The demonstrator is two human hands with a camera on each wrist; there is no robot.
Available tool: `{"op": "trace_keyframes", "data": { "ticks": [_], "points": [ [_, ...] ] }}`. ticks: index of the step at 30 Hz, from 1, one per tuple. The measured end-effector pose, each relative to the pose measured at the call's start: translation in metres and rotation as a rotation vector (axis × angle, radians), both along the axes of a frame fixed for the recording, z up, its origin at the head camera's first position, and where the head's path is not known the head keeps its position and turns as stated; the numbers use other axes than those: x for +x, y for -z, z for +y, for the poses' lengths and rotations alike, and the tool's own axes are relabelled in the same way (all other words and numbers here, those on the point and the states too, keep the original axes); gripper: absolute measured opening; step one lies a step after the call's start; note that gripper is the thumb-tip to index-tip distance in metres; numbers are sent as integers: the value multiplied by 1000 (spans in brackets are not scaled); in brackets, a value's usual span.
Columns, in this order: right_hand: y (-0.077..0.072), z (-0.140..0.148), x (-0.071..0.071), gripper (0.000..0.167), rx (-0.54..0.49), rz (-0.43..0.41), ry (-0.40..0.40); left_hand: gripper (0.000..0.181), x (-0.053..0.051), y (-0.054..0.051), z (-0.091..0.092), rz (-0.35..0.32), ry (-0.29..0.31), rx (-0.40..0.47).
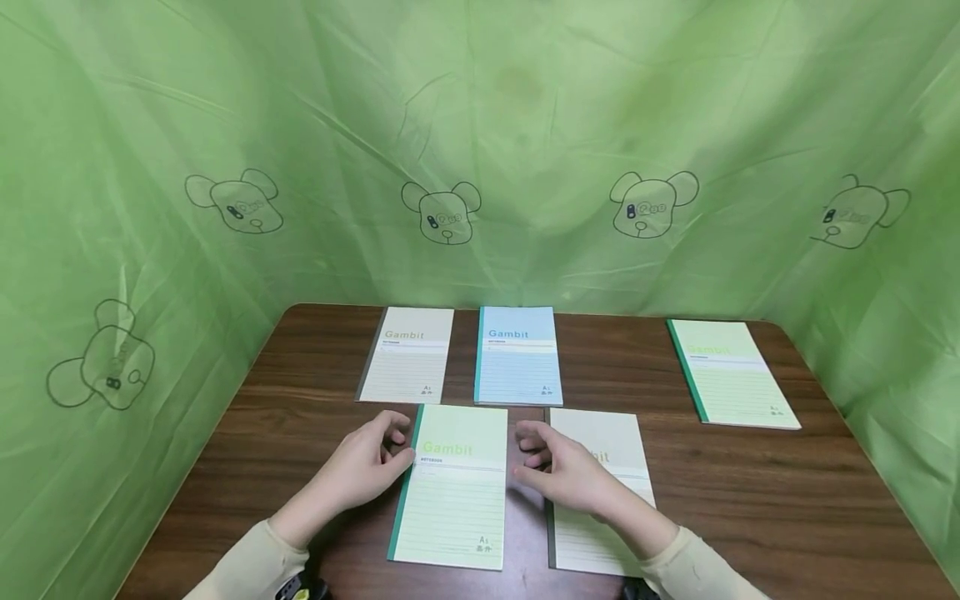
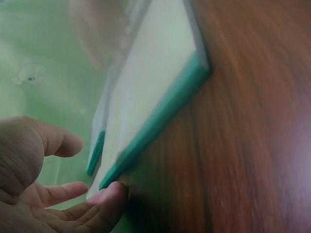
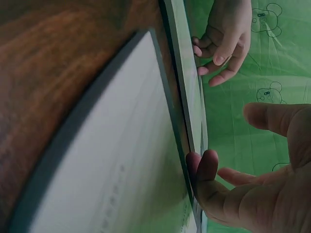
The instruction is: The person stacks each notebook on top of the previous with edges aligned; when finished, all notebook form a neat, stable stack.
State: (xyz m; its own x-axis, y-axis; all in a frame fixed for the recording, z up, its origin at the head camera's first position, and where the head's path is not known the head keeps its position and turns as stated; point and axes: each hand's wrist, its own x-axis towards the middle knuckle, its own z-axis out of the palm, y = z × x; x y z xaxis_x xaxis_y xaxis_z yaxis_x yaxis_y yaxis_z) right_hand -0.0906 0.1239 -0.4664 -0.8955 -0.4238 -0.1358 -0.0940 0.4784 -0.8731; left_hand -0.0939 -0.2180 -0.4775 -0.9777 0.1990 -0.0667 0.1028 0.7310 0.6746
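A pale green notebook with a teal spine lies flat at the front middle of the table. My left hand is at its spine side, fingers loosely bent; in the left wrist view a fingertip touches or almost touches the teal spine. On the notebook's other side, my right hand hovers over the left part of a whitish notebook with a dark grey spine, hiding some of its cover. Its fingers are relaxed and point toward the green notebook. Neither hand grips anything.
At the back of the brown wooden table lie a whitish notebook and a blue notebook. Another green notebook lies far right. A green curtain with bear drawings encloses the table.
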Motion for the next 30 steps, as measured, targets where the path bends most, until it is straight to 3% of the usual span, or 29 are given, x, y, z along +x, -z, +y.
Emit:
{"op": "trace_keyframes", "data": {
  "ticks": [10, 16, 19, 24, 30],
  "points": [
    [7, -5, 6, 65, -55, -38, -19, 39, 7, -6, 18, -35, -15, 49],
    [7, -11, 12, 67, -40, 16, -17, 41, 9, -1, 29, -54, -66, 102],
    [5, -12, 14, 66, -37, 29, -4, 47, 10, 3, 30, -71, -114, 181],
    [-2, -6, 15, 65, -45, 16, 0, 52, 9, 6, 29, -126, -179, 387],
    [1, 2, 7, 57, -45, 1, -29, 43, 9, 4, 28, -148, -153, 498]
  ]
}}
